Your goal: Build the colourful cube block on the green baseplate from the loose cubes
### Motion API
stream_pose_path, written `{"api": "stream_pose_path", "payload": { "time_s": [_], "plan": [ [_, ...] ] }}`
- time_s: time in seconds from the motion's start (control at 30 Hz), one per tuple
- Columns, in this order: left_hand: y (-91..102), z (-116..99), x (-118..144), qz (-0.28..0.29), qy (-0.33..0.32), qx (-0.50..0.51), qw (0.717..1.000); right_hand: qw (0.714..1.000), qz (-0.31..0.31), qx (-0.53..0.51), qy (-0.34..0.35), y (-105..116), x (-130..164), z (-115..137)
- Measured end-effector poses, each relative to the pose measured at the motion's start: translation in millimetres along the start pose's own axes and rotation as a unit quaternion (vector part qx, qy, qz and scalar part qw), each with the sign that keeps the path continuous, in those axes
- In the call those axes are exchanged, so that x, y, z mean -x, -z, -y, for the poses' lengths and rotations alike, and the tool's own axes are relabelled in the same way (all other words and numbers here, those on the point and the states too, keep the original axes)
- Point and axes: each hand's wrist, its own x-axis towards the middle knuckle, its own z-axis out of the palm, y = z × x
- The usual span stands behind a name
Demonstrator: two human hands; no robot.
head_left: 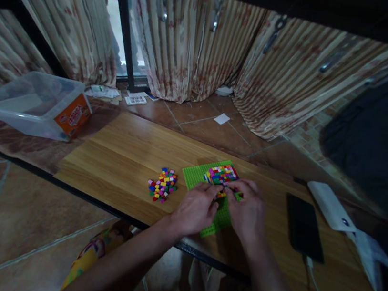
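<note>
A green baseplate [195, 174] lies on a low wooden table [124, 155]. A patch of small coloured bricks [222, 173] is fixed on its far part. My left hand [195, 208] and my right hand [248, 211] rest on the plate side by side, fingertips meeting at the near edge of the brick patch. A small yellow or orange piece shows between the fingertips; which hand grips it I cannot tell. A loose heap of small coloured bricks [162, 185] lies on the table left of the plate.
A clear plastic tub [30, 101] with an orange label stands at the far left. A black phone [303, 226] with a cable and a white power bank [330, 205] lie to the right. Curtains hang behind, papers lie on the tiled floor.
</note>
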Motion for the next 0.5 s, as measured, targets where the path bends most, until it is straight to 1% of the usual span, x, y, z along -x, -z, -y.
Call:
{"api": "stream_pose_path", "payload": {
  "time_s": [0.23, 0.5],
  "plan": [
    [-3.5, -0.7, -2.3, 0.012, 0.003, 0.006, 1.0, 1.0, -0.011, 0.005, 0.008, 1.8, 2.4, -1.2],
    [-4.7, -1.7, -1.8, -0.006, 0.01, 0.018, 1.0, 1.0, -0.008, -0.007, -0.001, 1.8, 3.6, -0.6]
  ]
}}
